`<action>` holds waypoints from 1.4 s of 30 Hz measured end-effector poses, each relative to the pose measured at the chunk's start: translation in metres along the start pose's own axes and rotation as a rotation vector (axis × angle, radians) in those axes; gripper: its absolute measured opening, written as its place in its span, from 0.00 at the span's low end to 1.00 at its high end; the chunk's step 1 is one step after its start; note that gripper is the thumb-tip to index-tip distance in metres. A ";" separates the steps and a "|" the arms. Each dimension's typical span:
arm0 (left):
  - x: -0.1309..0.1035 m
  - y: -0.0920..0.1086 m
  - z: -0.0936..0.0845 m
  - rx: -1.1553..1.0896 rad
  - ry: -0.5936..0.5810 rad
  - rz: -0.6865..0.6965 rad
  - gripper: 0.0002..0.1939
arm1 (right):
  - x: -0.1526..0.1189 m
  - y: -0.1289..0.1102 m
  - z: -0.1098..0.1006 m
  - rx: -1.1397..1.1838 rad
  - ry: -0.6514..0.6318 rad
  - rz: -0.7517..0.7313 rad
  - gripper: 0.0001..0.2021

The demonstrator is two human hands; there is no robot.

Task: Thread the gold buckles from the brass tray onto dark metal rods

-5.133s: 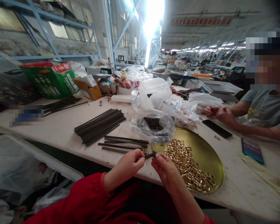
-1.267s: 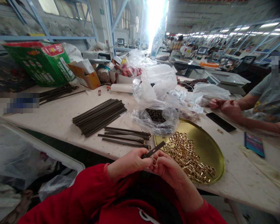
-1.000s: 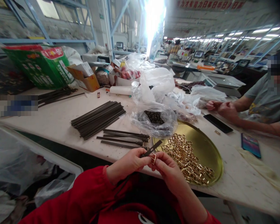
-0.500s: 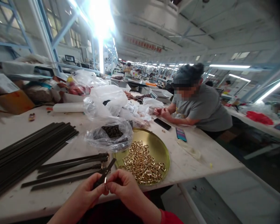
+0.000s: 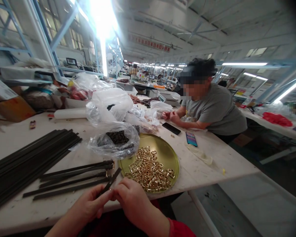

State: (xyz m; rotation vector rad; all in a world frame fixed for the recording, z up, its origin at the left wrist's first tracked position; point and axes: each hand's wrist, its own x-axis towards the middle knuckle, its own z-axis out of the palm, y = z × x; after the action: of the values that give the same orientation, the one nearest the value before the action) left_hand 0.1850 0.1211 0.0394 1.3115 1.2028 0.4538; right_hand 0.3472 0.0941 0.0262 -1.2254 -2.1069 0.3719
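Observation:
My left hand (image 5: 95, 201) is closed around a dark strap (image 5: 112, 180), whose short end sticks up between my hands. Fingertips of my right hand (image 5: 132, 197) are pinched together against the left fingertips; what they grip is hidden. Just beyond, a round gold tray (image 5: 166, 148) holds a heap of gold buckles (image 5: 150, 171). Several dark straps with buckles at their right ends (image 5: 74, 181) lie left of the tray. Farther left is a thick stack of long dark strips (image 5: 32, 158). A clear plastic bag (image 5: 106, 148) with small dark pieces touches the tray's back left.
Across the table, a person in a grey shirt (image 5: 217, 107) leans on their forearms. Near them lie a black phone (image 5: 171, 128) and a lit phone (image 5: 191, 139). White plastic bags (image 5: 113, 102) are piled behind the tray. The table's front edge runs beneath my wrists.
The buckle seen between my fingertips is now hidden. My right hand has turned slightly and its fingers have closed up against the left ones. The view has shifted a little.

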 end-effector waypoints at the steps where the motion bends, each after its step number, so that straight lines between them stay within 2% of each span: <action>1: 0.001 0.000 0.000 0.015 0.000 0.015 0.24 | -0.001 0.001 0.002 -0.034 -0.021 -0.023 0.08; 5: 0.002 0.003 0.000 0.077 0.010 0.035 0.18 | -0.002 0.002 0.006 -0.095 -0.039 -0.081 0.08; 9: 0.000 0.006 0.001 0.102 0.084 0.024 0.15 | -0.001 0.000 0.004 0.035 -0.020 -0.009 0.10; 13: -0.005 0.005 0.004 0.077 0.252 0.059 0.13 | -0.002 -0.001 0.009 0.344 0.048 0.154 0.07; 15: -0.008 0.004 0.006 0.016 0.259 0.095 0.13 | -0.003 -0.001 0.017 0.534 0.124 0.300 0.03; 18: -0.012 0.006 0.006 -0.088 0.234 0.128 0.13 | -0.005 -0.005 0.028 0.838 0.209 0.538 0.12; 21: -0.015 0.010 0.006 -0.137 0.226 0.153 0.14 | -0.003 -0.013 0.031 1.038 0.229 0.633 0.16; 26: -0.019 0.016 0.006 -0.110 0.199 0.195 0.14 | 0.003 -0.022 0.029 1.146 0.322 0.678 0.15; 32: -0.021 0.021 0.000 0.001 0.073 0.214 0.15 | 0.006 -0.020 0.025 1.254 0.322 0.686 0.14; 37: -0.021 0.023 0.000 0.125 0.164 0.274 0.13 | 0.005 -0.022 0.023 1.221 0.315 0.670 0.16; 42: -0.017 0.018 0.005 0.211 0.249 0.292 0.12 | 0.007 -0.018 0.026 1.384 0.328 0.754 0.16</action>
State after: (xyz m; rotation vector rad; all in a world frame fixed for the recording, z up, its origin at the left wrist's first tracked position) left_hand 0.1890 0.1096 0.0613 1.6603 1.2944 0.7328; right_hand 0.3148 0.0929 0.0196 -0.9606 -0.6134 1.4925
